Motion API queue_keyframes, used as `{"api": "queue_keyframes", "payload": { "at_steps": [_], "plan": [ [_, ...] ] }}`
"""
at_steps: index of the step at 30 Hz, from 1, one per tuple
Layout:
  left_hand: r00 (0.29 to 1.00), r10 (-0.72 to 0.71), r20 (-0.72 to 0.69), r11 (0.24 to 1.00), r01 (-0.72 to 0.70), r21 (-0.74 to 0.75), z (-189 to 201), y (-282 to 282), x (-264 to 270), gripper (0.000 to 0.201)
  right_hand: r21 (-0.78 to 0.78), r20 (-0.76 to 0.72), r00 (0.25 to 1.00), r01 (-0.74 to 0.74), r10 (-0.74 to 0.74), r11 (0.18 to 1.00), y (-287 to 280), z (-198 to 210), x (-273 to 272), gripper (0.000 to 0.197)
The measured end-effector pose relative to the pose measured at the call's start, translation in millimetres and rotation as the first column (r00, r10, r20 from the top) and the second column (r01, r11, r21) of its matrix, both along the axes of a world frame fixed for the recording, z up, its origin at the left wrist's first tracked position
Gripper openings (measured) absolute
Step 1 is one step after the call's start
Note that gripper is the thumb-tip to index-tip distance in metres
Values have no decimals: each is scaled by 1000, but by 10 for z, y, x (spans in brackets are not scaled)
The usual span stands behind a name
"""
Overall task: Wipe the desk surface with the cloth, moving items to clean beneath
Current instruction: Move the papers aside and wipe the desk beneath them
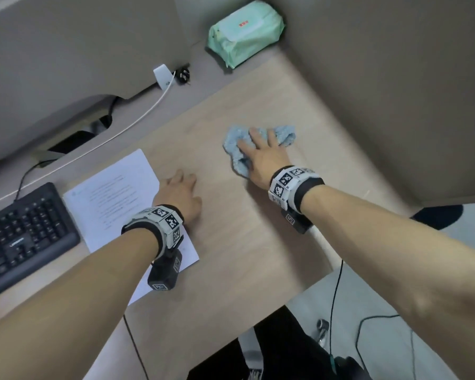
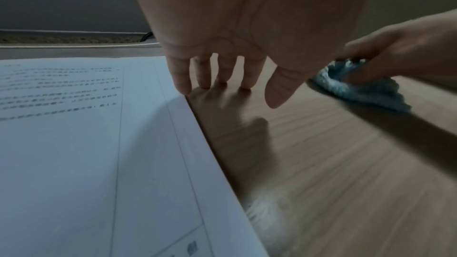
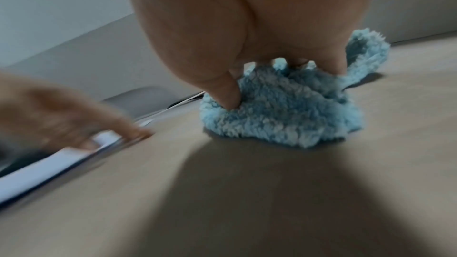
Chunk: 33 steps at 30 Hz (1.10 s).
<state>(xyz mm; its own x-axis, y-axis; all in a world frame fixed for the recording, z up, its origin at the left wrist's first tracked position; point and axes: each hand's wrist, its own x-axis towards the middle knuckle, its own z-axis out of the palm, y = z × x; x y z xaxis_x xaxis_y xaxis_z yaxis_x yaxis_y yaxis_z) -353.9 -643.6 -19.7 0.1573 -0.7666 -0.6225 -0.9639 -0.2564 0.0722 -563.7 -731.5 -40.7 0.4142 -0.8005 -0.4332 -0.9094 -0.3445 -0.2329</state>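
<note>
A bunched light-blue cloth (image 1: 285,134) lies on the wooden desk (image 1: 231,242), right of centre. My right hand (image 1: 258,152) lies on top of it. In the right wrist view the thumb and fingertips dig into the cloth (image 3: 284,116) and pinch it together against the desk. My left hand (image 1: 180,193) rests flat with straight fingers (image 2: 183,83) at the right edge of a printed paper sheet (image 1: 113,198). The fingertips touch the desk and the sheet's edge (image 2: 173,93). It holds nothing. The right hand and cloth (image 2: 358,89) show beyond it.
A black keyboard (image 1: 19,231) sits left of the paper. A green pack of wipes (image 1: 244,34) lies in the far corner. A white charger (image 1: 163,75) and its cable run along the back left. Partition walls stand behind and to the right. The desk's front edge (image 1: 307,283) is near.
</note>
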Motion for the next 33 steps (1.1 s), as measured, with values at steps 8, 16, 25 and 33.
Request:
{"api": "queue_keyframes", "payload": {
  "at_steps": [8, 16, 25, 33],
  "plan": [
    [1000, -17, 25, 1000, 17, 6, 18, 14, -27, 53, -102, -63, 997, -55, 49, 993, 501, -92, -783, 75],
    [999, 9, -36, 1000, -9, 0, 1, 41, 7, 61, -49, -124, 984, 121, -126, 991, 525, -25, -94, 80],
    [997, 77, -25, 997, -77, 0, 46, -172, -81, 49, -131, -1, 997, 80, -80, 988, 1464, -169, -848, 68],
    [998, 65, -22, 994, -67, -91, -56, -66, -70, 53, -68, -27, 946, 321, -324, 945, 1271, -84, -360, 79]
  ]
}}
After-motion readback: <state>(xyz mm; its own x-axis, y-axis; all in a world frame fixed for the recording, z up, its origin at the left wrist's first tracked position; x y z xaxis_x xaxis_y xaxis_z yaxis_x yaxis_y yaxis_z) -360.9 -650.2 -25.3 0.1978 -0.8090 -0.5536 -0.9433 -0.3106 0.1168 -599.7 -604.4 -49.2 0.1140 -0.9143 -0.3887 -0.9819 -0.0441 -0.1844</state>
